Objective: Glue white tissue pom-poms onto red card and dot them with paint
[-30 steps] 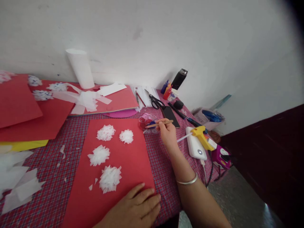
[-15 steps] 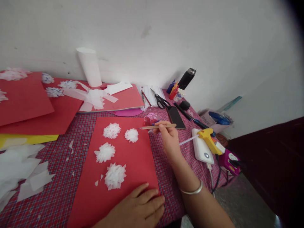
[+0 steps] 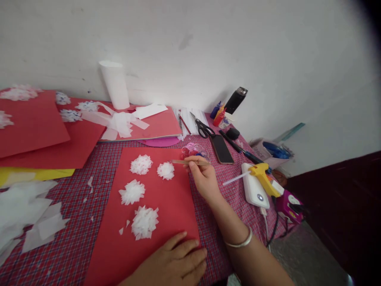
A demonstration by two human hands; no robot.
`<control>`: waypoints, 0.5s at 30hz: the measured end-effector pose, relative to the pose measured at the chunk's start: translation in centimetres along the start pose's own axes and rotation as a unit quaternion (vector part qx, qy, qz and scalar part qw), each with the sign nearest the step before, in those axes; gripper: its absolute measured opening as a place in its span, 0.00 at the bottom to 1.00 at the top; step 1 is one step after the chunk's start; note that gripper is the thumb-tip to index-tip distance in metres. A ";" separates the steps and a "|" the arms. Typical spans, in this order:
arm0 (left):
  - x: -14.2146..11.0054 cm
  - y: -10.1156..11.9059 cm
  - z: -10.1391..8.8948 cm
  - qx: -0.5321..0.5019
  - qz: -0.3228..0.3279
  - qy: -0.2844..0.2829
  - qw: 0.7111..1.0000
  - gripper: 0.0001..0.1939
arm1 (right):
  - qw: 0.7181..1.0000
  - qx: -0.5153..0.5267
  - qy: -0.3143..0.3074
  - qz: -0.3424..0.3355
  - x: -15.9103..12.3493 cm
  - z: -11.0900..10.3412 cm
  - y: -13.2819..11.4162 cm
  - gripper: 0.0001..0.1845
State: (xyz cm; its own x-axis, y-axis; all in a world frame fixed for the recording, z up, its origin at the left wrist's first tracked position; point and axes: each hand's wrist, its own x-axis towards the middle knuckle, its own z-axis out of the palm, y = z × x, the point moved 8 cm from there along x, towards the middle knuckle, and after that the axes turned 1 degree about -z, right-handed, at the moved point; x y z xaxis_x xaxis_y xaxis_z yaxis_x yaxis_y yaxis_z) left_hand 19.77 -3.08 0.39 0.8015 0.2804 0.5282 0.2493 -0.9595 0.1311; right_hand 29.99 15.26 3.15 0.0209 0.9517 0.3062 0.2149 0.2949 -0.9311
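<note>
Our right hand (image 3: 201, 177) pinches a wooden stick (image 3: 187, 162), its tip just at three o'clock of the nearest white paper flower (image 3: 166, 170). Our left hand (image 3: 175, 262) lies flat, fingers loose, on the red sheet (image 3: 166, 206) at six o'clock on the table (image 3: 74, 246).

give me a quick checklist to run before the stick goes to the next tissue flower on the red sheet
1. Stick gripped: ok. The right hand pinches the wooden stick, tip pointing left.
2. Sheet steadied: ok. The left hand lies flat on the near edge of the red sheet.
3. Target free: ok. The small white flower lies just left of the stick tip, uncovered.
4. Glue on the tip: cannot tell, too small to see.
5. Path clear: ok. The glue gun and scissors lie off to the right, away from the sheet.
</note>
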 end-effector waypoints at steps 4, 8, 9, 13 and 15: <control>0.0 0.0 0.0 0.003 0.002 0.005 1.000 0.11 | 0.999 -0.016 -0.037 0.001 0.1 0.6 0.2 0.09; 0.2 0.0 -0.2 0.008 0.001 0.004 1.000 0.11 | 0.999 -0.026 -0.032 -0.018 0.0 0.5 -0.2 0.09; 0.3 -0.1 -0.3 0.009 0.000 0.006 1.000 0.11 | 0.998 -0.027 -0.055 -0.023 -0.1 0.9 -0.5 0.09; 0.3 -0.1 -0.6 0.008 -0.005 0.017 1.000 0.11 | 0.985 -0.039 -0.160 -0.050 -0.4 2.1 -1.4 0.09; 0.3 0.0 -0.4 0.003 -0.004 0.008 1.000 0.11 | 0.988 -0.037 -0.140 -0.048 -0.1 1.3 -1.5 0.09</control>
State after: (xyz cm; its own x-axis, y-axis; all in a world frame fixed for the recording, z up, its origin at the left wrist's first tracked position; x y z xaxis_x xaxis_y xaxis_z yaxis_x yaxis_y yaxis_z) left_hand 19.75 -2.97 0.85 0.7910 0.2879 0.5399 0.2590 -0.9570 0.1308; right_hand 28.43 14.87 4.25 -0.2716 0.9089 0.3166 0.2745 0.3884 -0.8796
